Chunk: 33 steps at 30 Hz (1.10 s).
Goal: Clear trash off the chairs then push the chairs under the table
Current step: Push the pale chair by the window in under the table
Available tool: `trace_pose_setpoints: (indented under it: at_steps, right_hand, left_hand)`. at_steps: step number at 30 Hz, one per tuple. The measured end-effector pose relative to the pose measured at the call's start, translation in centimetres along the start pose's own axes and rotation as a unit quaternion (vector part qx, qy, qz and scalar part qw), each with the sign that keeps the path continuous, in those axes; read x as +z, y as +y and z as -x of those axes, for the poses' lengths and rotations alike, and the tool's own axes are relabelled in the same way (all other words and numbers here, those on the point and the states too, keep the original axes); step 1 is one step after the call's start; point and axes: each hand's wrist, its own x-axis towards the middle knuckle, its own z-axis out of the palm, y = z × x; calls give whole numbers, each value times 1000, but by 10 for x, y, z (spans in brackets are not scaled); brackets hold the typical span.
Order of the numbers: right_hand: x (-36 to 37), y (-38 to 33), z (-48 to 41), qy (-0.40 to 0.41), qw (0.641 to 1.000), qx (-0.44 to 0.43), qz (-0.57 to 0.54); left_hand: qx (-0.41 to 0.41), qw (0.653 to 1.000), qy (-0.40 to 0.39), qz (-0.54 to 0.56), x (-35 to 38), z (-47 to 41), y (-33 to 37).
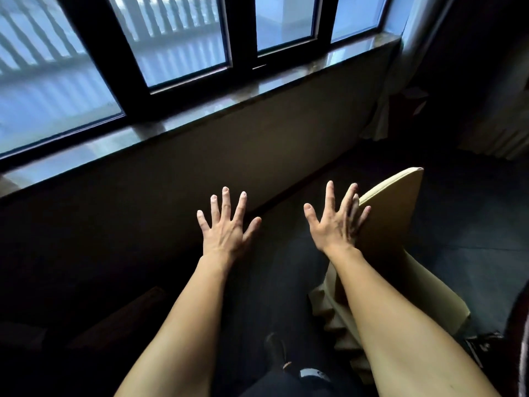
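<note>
Both bare hands are held out, fingers (225,202) spread straight and grasping nothing. The left hand (226,224) hovers above the dark floor (472,230), below the black-framed window (177,38) and its polished stone sill (217,106). The right hand (335,222) is at the left edge of the backrest of the cream upholstered chair (400,213). Its outer fingers overlap that edge, but whether they touch it cannot be told. The chair stands at lower right.

Cream-covered chair (398,213) at right, back upright; pleated skirt below; on dark floor.
</note>
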Motion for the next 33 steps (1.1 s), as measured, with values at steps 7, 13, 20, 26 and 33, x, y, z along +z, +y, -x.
trace_pose_setpoints:
  at_steps: [7,13,20,26,33]
  right_hand:
    - [15,5,-85,-18,999,43,8]
    - [34,23,-142,-21,993,112,23]
    - [57,47,-205,12,968,249,23]
    - [78,58,-231,41,919,391,24]
    - [84,61,-243,100,848,520,-7]
  left_hand:
    - [39,999,-1,-10,-3,-99,26]
    - [88,996,-23,-9,15,-184,46]
    - [207,977,-47,-14,32,-313,87]
    - [342,935,-82,-37,32,-408,121]
    - [468,872,-119,-80,39,-482,177]
